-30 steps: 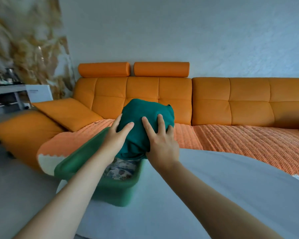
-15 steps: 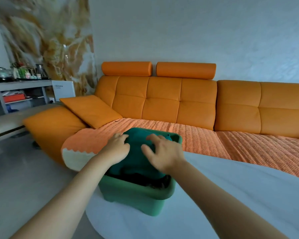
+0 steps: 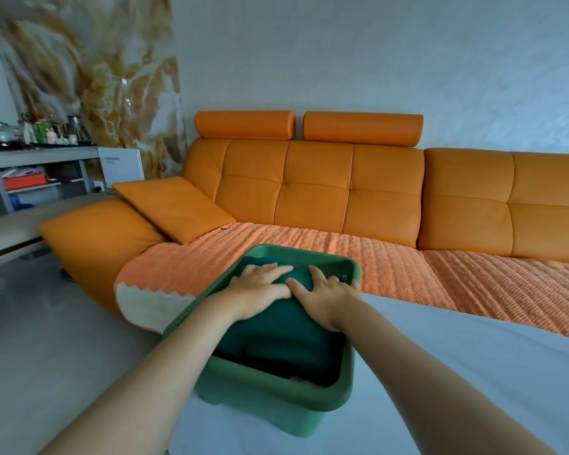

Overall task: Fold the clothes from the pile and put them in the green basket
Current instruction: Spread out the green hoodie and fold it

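A folded dark teal garment [image 3: 276,326] lies on top of other clothes inside the green basket [image 3: 270,389], which stands on a white surface [image 3: 457,372] in front of me. Both hands lie flat on the garment, side by side. My left hand [image 3: 260,287] presses its far left part with fingers spread. My right hand [image 3: 326,297] presses beside it, fingers pointing toward the basket's far rim. Darker clothes underneath show only as a sliver at the near edge.
An orange sofa [image 3: 342,198] with a ribbed orange cover [image 3: 408,270] runs behind the basket. A loose orange cushion [image 3: 174,208] leans at its left end. A grey shelf unit [image 3: 40,172] with bottles stands far left, over grey floor [image 3: 30,339].
The hands lowered the teal garment from above the basket down into it. They went from holding the bundle to pressing flat on it. The view shifted left and closer.
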